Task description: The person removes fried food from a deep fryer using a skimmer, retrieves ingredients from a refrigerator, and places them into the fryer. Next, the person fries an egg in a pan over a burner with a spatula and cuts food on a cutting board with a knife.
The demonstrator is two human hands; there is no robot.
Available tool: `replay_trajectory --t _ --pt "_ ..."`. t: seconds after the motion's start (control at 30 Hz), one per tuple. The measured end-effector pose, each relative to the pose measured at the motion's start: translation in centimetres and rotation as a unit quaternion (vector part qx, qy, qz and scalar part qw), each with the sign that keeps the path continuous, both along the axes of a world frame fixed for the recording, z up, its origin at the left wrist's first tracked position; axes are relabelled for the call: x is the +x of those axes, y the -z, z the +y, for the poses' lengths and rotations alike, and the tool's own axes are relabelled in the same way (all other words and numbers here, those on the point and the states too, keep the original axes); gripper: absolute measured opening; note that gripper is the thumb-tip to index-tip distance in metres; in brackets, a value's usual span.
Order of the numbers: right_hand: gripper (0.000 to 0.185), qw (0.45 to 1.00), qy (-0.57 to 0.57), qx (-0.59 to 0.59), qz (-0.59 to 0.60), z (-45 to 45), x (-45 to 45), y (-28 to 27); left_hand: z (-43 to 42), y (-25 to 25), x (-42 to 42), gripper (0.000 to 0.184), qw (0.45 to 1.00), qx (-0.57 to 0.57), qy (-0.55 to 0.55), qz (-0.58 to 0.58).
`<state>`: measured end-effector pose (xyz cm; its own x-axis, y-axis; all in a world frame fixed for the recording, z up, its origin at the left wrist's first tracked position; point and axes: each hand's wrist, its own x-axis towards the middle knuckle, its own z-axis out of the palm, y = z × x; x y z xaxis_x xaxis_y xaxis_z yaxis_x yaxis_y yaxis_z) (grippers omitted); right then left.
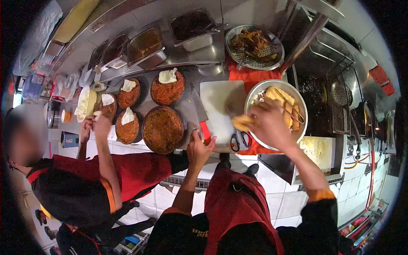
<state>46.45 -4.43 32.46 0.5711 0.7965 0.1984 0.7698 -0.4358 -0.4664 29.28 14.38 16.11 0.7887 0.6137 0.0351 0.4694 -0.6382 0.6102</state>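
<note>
My right hand (270,121), smeared by motion, is closed on a golden-brown piece of food (241,123). It is over the near left side of a round metal bowl (251,95) holding more golden pieces (278,95) and metal tongs (293,111). My left hand (199,148) is at the counter's front edge with fingers apart, beside a red strip (205,129); whether it touches this is unclear. Between my hands lies a white cutting board (219,97), with a knife blade (197,102) along its left side. Black-handled scissors (241,140) rest near the board's front corner.
To the left, a co-worker's hands (100,123) work by several round dishes of reddish food (163,129), some topped with white pieces. Metal trays (146,44) line the back. A perforated pan (255,46) stands behind the bowl; a fryer basket (340,100) is at right.
</note>
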Motion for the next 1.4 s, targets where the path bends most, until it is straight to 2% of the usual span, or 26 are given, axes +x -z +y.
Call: replay_trajectory --t 0.07,0.13,0.2,0.23,0.4,0.43,0.5,0.53,0.57,0.6,0.63,0.67,0.73,0.77,0.8,0.87,0.93,1.0,1.03,1.07,1.13,1.23,1.27,1.33,1.37,1.4 --pt "0.027 0.988 0.018 -0.115 -0.099 6.5 0.5 3.8 0.4 -1.1 0.9 0.060 0.998 -0.014 -0.026 0.062" --pt "0.026 0.958 0.045 -0.149 -0.240 10.3 0.5 10.0 0.4 -1.0 1.4 0.060 0.996 -0.022 -0.020 0.088" --pt "0.023 0.958 0.082 -0.192 -0.197 11.7 -0.7 11.6 0.6 0.6 1.2 0.059 0.998 -0.028 -0.017 0.056" --pt "0.023 0.950 0.083 -0.157 -0.256 11.3 -1.6 12.2 0.6 1.1 0.8 0.058 0.999 -0.032 -0.017 0.034" --pt "0.028 0.994 0.073 -0.027 -0.076 4.8 -6.8 9.5 0.3 2.2 -0.1 0.062 0.997 -0.015 0.067 -0.028" --pt "0.029 0.993 0.087 -0.069 -0.049 2.9 -7.3 8.8 0.5 1.8 0.1 0.059 0.997 -0.026 0.066 -0.044" --pt "0.031 0.977 0.182 -0.069 -0.087 -1.1 -5.9 7.5 0.5 2.6 0.1 0.048 0.998 -0.056 0.033 -0.023" --pt "0.033 0.962 0.249 -0.056 -0.098 -2.9 -4.6 6.2 1.0 1.5 0.0 0.051 0.996 0.036 0.073 -0.032" --pt "0.034 0.949 0.304 0.010 -0.080 -4.4 -2.9 4.6 0.4 -0.1 -0.3 0.051 0.996 -0.067 0.006 -0.062" --pt "0.033 0.938 0.336 0.026 -0.085 -6.9 -1.8 5.0 -0.4 -1.9 -0.2 0.042 0.993 -0.071 0.008 -0.095" --pt "0.032 0.926 0.365 0.079 0.049 -8.6 -2.0 5.3 -1.6 -5.5 0.3 0.031 0.939 -0.328 -0.015 -0.099" --pt "0.031 0.895 0.385 0.141 0.178 -9.6 -2.8 5.2 -2.6 -5.7 0.1 0.025 0.927 -0.331 0.031 -0.171" --pt "0.029 0.885 0.313 0.223 0.263 -8.8 -5.1 2.7 -5.8 -6.2 1.1 0.030 0.925 -0.231 0.099 -0.284" --pt "0.035 0.829 0.304 0.285 0.372 -7.7 -6.8 4.3 -8.0 -6.4 1.3 0.032 0.904 -0.278 0.130 -0.297" --pt "0.041 0.732 0.272 0.351 0.518 -6.6 -8.4 6.1 -10.5 -6.7 1.5 0.034 0.881 -0.321 0.158 -0.308" --pt "0.035 0.466 0.224 0.389 0.763 -7.9 -11.3 2.9 -16.0 -12.3 3.9 0.038 0.856 -0.182 0.315 -0.367" --pt "0.030 0.364 0.158 0.518 0.757 -10.1 -14.8 5.2 -19.3 -13.2 4.4 0.037 0.861 -0.074 0.426 -0.266" --pt "0.028 0.415 0.295 0.460 0.727 -15.6 -15.8 5.3 -23.6 -13.8 4.9 0.036 0.845 0.022 0.483 -0.226" --pt "0.028 0.432 0.361 0.427 0.707 -18.3 -16.5 4.8 -26.1 -13.0 4.8 0.034 0.827 0.005 0.511 -0.234" --pt "0.030 0.373 0.357 0.531 0.672 -21.1 -17.1 3.7 -28.7 -12.8 4.5 0.032 0.821 -0.004 0.534 -0.200" --pt "0.039 0.328 0.248 0.606 0.681 -28.0 -19.0 4.3 -34.9 -12.4 3.9 0.031 0.796 -0.029 0.558 -0.233" --pt "0.051 0.389 0.342 0.532 0.670 -37.9 -21.6 4.3 -43.6 -6.3 1.2 0.027 0.770 -0.201 0.569 -0.208" --pt "0.053 0.546 0.339 0.456 0.615 -41.6 -22.2 4.3 -47.0 -6.7 0.6 0.024 0.775 -0.241 0.549 -0.198" --pt "0.059 0.798 0.298 0.275 0.446 -49.8 -22.8 3.7 -53.3 -8.3 -0.4 0.020 0.780 -0.319 0.511 -0.170" --pt "0.060 0.762 0.300 0.286 0.497 -53.8 -22.6 3.5 -55.6 -8.7 -0.4 0.020 0.786 -0.377 0.472 -0.127" --pt "0.059 0.764 0.283 0.265 0.515 -58.1 -21.8 2.2 -57.8 -9.0 -0.1 0.021 0.785 -0.434 0.434 -0.083"
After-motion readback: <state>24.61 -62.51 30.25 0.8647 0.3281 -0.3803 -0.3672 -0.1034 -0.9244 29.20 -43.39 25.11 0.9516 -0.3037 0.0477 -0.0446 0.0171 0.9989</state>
